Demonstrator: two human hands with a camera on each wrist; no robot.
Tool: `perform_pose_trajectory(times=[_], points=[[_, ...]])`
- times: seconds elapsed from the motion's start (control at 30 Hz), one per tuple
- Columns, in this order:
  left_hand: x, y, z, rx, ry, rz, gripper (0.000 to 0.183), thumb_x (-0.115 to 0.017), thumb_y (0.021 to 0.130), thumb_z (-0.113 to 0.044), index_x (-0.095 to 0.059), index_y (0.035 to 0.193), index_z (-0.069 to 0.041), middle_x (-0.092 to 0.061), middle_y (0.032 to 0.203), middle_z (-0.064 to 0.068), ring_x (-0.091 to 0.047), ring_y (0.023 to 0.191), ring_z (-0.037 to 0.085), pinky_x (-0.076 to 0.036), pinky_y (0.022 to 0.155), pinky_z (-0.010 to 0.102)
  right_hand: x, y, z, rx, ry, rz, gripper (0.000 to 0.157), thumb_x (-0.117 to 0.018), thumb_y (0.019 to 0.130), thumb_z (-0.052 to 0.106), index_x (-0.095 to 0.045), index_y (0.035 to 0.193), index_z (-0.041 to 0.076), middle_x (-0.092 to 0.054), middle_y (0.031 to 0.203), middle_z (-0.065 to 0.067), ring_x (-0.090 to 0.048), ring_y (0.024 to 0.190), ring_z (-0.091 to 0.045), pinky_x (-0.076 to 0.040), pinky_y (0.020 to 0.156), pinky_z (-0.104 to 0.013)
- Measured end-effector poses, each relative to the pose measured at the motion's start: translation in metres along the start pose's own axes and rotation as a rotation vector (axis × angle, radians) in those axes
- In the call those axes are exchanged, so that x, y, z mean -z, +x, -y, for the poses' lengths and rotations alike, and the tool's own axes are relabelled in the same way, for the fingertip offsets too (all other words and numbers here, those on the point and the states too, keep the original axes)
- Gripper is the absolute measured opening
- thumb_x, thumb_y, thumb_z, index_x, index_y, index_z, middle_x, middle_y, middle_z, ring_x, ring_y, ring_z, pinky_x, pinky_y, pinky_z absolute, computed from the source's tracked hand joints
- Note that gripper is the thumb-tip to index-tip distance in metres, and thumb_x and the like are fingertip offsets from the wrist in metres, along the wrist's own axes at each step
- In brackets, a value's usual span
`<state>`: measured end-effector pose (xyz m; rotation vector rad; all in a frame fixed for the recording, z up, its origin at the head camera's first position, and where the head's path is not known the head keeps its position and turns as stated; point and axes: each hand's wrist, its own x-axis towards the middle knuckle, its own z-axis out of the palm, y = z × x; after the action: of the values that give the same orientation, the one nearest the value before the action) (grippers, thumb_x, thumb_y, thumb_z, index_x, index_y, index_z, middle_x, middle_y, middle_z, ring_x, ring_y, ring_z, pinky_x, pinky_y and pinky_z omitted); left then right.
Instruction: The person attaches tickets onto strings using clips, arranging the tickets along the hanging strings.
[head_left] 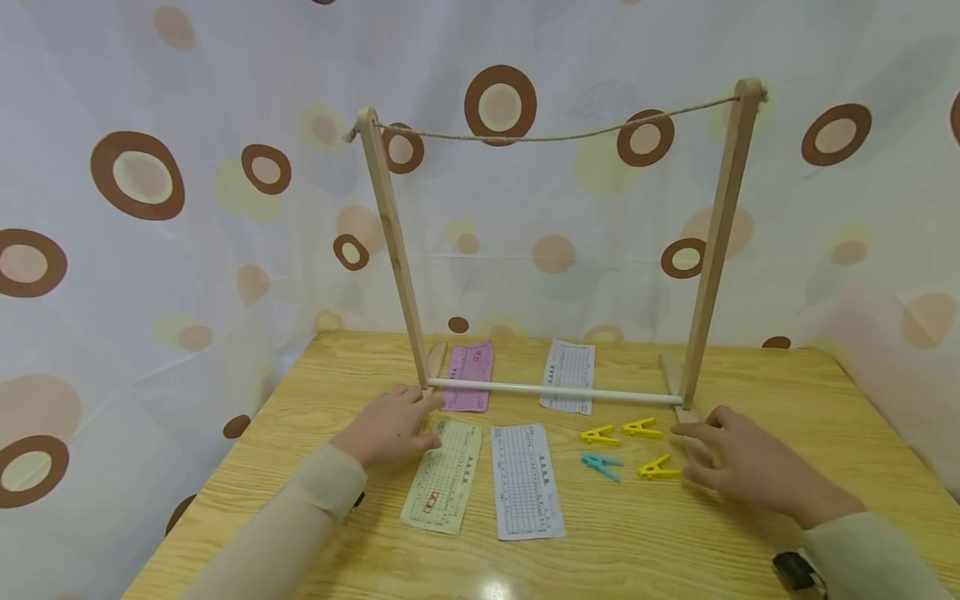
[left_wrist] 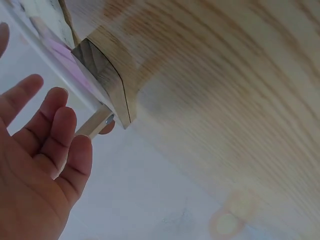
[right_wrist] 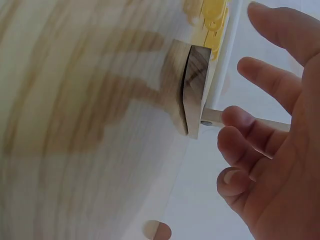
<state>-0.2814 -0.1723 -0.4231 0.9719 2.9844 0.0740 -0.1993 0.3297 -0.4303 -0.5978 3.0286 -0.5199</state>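
A wooden frame (head_left: pixel 397 242) stands on the table, with a sagging string (head_left: pixel 525 137) between its post tops and a white rod (head_left: pixel 551 389) low down. My left hand (head_left: pixel 393 425) is over the frame's left foot (left_wrist: pixel 102 77), its fingers loosely bent and holding nothing. Beside the right foot (right_wrist: pixel 195 90) is my right hand (head_left: pixel 750 462), fingers apart and likewise holding nothing. Left of that hand lie three yellow clothespins (head_left: pixel 658 468) and one blue clothespin (head_left: pixel 602 466). A pale green printed slip (head_left: pixel 444 477) lies just beyond my left fingertips.
A white printed slip (head_left: pixel 527 482) lies beside the green one. Farther back, a pink slip (head_left: pixel 468 375) and another white slip (head_left: pixel 568 375) lie partly under the rod. A patterned curtain (head_left: pixel 555 208) hangs behind the wooden table (head_left: pixel 615 554).
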Motion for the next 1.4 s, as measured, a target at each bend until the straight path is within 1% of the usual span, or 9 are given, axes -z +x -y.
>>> perform_pose_trajectory(times=[0.1, 0.2, 0.37, 0.6, 0.8, 0.93, 1.07, 1.17, 1.4], points=[[-0.001, 0.004, 0.003, 0.014, -0.039, 0.038, 0.06, -0.072, 0.091, -0.046, -0.058, 0.143, -0.019, -0.059, 0.118, 0.004, -0.055, 0.106, 0.022, -0.047, 0.092, 0.042, -0.001, 0.001, 0.002, -0.005, 0.05, 0.047, 0.056, -0.075, 0.09, 0.044, -0.064, 0.137, 0.014, -0.049, 0.1, -0.003, -0.043, 0.075, -0.014, -0.039, 0.063, -0.03], [-0.002, 0.007, 0.006, 0.026, -0.111, 0.07, 0.056, -0.077, 0.087, -0.042, -0.063, 0.138, -0.023, -0.056, 0.109, 0.001, -0.051, 0.093, 0.017, -0.047, 0.082, 0.038, -0.003, 0.002, 0.001, -0.027, 0.085, 0.081, 0.055, -0.077, 0.09, 0.041, -0.064, 0.137, 0.015, -0.046, 0.096, -0.001, -0.041, 0.073, -0.015, -0.036, 0.061, -0.03], [-0.006, 0.012, 0.01, 0.048, -0.198, 0.107, 0.053, -0.078, 0.087, -0.039, -0.065, 0.135, -0.024, -0.054, 0.107, 0.0, -0.048, 0.092, 0.017, -0.045, 0.082, 0.038, -0.008, 0.006, -0.003, -0.019, 0.105, 0.097, 0.049, -0.078, 0.089, 0.034, -0.065, 0.135, 0.018, -0.044, 0.092, -0.001, -0.04, 0.073, -0.015, -0.036, 0.061, -0.031], [-0.018, 0.017, 0.015, 0.064, -0.198, 0.135, 0.039, -0.076, 0.091, -0.036, -0.067, 0.125, -0.02, -0.051, 0.095, -0.004, -0.048, 0.087, 0.015, -0.045, 0.08, 0.036, -0.016, 0.01, -0.001, -0.013, 0.111, 0.127, 0.039, -0.077, 0.088, 0.025, -0.069, 0.127, 0.025, -0.045, 0.088, 0.0, -0.042, 0.07, -0.011, -0.037, 0.061, -0.029], [-0.017, 0.019, 0.013, 0.097, -0.274, 0.125, 0.017, -0.078, 0.091, -0.024, -0.068, 0.103, -0.016, -0.05, 0.091, -0.002, -0.047, 0.084, 0.016, -0.044, 0.078, 0.035, -0.014, 0.011, 0.001, -0.036, 0.098, 0.144, 0.037, -0.077, 0.089, 0.025, -0.071, 0.125, 0.024, -0.044, 0.087, 0.001, -0.04, 0.069, -0.011, -0.035, 0.061, -0.029], [-0.015, 0.019, 0.011, 0.105, -0.261, 0.125, 0.015, -0.078, 0.091, -0.023, -0.066, 0.089, -0.014, -0.048, 0.087, 0.001, -0.045, 0.08, 0.016, -0.041, 0.074, 0.035, -0.013, 0.012, 0.001, -0.041, 0.092, 0.147, 0.036, -0.077, 0.089, 0.027, -0.071, 0.125, 0.024, -0.044, 0.087, 0.001, -0.04, 0.069, -0.012, -0.035, 0.06, -0.029], [-0.013, 0.018, 0.011, 0.113, -0.285, 0.099, 0.014, -0.076, 0.092, -0.022, -0.066, 0.088, -0.015, -0.049, 0.088, 0.0, -0.046, 0.08, 0.015, -0.042, 0.073, 0.035, -0.013, 0.012, -0.002, -0.038, 0.101, 0.151, 0.035, -0.077, 0.09, 0.028, -0.071, 0.124, 0.025, -0.045, 0.088, 0.001, -0.04, 0.069, -0.013, -0.036, 0.061, -0.031], [-0.011, 0.017, 0.011, 0.103, -0.322, 0.051, 0.01, -0.074, 0.094, -0.021, -0.065, 0.092, -0.016, -0.05, 0.09, -0.001, -0.048, 0.081, 0.015, -0.043, 0.074, 0.035, -0.014, 0.012, -0.001, -0.025, 0.105, 0.147, 0.033, -0.076, 0.09, 0.027, -0.072, 0.123, 0.025, -0.045, 0.087, 0.001, -0.04, 0.069, -0.012, -0.036, 0.061, -0.031], [-0.006, 0.015, 0.009, 0.056, -0.373, -0.063, 0.017, -0.069, 0.097, -0.021, -0.059, 0.084, -0.018, -0.049, 0.086, -0.001, -0.047, 0.077, 0.015, -0.041, 0.066, 0.033, -0.015, 0.013, 0.001, -0.026, 0.077, 0.134, 0.031, -0.076, 0.09, 0.021, -0.073, 0.121, 0.025, -0.044, 0.085, 0.002, -0.039, 0.066, -0.011, -0.036, 0.06, -0.029]])
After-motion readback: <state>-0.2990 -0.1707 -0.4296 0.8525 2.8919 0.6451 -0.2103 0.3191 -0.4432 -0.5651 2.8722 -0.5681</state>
